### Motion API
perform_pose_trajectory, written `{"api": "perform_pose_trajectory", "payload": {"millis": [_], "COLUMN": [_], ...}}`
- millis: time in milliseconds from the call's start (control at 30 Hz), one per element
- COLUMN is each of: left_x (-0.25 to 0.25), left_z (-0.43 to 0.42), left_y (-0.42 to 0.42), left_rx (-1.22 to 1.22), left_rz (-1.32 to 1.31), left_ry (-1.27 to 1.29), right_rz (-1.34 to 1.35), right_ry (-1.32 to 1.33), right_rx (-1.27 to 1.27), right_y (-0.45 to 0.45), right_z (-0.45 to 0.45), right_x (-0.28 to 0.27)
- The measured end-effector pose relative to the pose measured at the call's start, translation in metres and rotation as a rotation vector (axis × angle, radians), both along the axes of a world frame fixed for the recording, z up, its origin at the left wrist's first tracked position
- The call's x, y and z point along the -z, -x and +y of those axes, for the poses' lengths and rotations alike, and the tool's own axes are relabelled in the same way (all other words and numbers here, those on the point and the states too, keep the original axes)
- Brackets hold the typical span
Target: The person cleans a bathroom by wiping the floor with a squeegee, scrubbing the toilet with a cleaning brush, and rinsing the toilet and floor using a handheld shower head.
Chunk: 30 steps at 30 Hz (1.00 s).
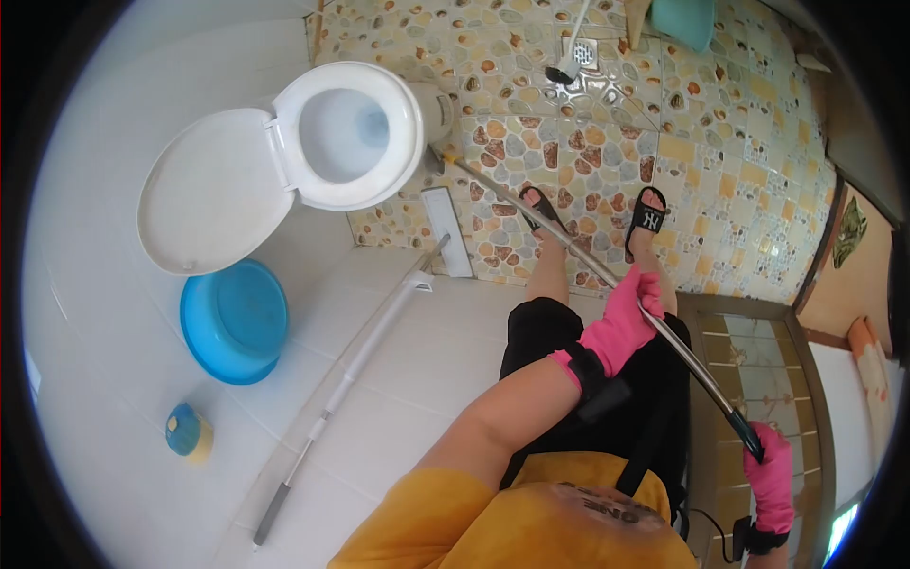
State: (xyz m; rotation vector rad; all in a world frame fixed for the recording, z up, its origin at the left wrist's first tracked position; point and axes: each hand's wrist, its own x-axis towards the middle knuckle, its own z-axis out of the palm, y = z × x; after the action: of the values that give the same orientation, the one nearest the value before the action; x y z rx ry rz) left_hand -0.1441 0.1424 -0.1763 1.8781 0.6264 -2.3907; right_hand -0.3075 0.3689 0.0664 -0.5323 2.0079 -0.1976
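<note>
Both my hands wear pink rubber gloves and grip one long metal pole (590,258). My left hand (626,318) is wrapped round the middle of its shaft. My right hand (773,474) is closed on the dark grip at the near end. The pole slants away to a yellow collar beside the base of the white toilet (299,156). Its head is low against that base and mostly hidden, so I cannot make out its kind. The toilet's lid (216,190) and seat are up or swung aside, showing water in the bowl.
A flat mop (355,356) leans along the white wall left of my legs. A blue basin (234,318) and a blue-and-yellow container (188,431) are at the left. On the pebble-patterned floor (607,142), a white-handled brush (566,68) lies by the drain (585,54).
</note>
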Motion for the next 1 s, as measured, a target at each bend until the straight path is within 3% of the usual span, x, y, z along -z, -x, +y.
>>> {"api": "perform_pose_trajectory", "payload": {"millis": [100, 167, 200, 267, 300, 367, 400, 500, 633, 700, 767, 833, 900, 933, 1000], "left_x": [-0.013, -0.016, -0.028, -0.052, -0.052, -0.052, -0.048, -0.024, 0.021, 0.011, -0.015, -0.038, -0.032, -0.027, 0.036], "left_z": [0.0, -0.016, -0.032, -0.071, -0.078, -0.09, -0.101, -0.132, -0.12, -0.113, -0.101, -0.082, -0.082, -0.084, -0.084], "left_y": [0.017, 0.03, 0.041, 0.065, 0.068, 0.077, 0.081, 0.089, 0.063, 0.044, 0.051, 0.052, 0.046, 0.043, 0.012], "left_rx": [0.08, 0.005, 0.014, 0.021, 0.034, 0.214, 0.227, 0.015, 0.252, 0.08, 0.237, 0.294, 0.305, 0.309, 0.32], "left_rz": [0.029, 0.452, 0.437, 0.672, 0.669, 0.361, 0.366, -0.013, -0.032, -0.041, -0.143, -0.04, -0.056, -0.057, -0.094], "left_ry": [-0.043, 0.094, 0.089, 0.304, 0.312, 0.328, 0.332, 0.221, 0.325, 0.232, 0.277, 0.346, 0.377, 0.413, 0.39], "right_rz": [-0.033, -0.068, 0.002, 0.062, 0.115, 0.175, 0.223, 0.309, 0.337, 0.296, 0.268, 0.18, 0.061, 0.016, -0.005], "right_ry": [-0.078, -0.098, -0.068, -0.019, 0.03, 0.087, 0.073, 0.071, 0.062, 0.038, 0.017, -0.044, -0.091, -0.072, -0.035], "right_rx": [0.079, 0.092, 0.086, 0.086, 0.111, 0.15, 0.097, 0.042, -0.011, -0.006, -0.008, 0.055, 0.109, 0.128, 0.146], "right_y": [-0.029, -0.049, -0.053, -0.049, -0.045, -0.042, -0.04, -0.048, -0.043, -0.054, -0.061, -0.072, -0.072, -0.077, -0.071], "right_z": [0.037, 0.054, 0.054, 0.044, 0.036, 0.032, 0.032, 0.055, 0.067, 0.086, 0.118, 0.155, 0.146, 0.138, 0.107], "right_x": [-0.009, 0.0, 0.009, 0.029, 0.038, 0.04, 0.035, 0.027, 0.023, 0.03, 0.032, 0.025, 0.017, 0.018, 0.029]}}
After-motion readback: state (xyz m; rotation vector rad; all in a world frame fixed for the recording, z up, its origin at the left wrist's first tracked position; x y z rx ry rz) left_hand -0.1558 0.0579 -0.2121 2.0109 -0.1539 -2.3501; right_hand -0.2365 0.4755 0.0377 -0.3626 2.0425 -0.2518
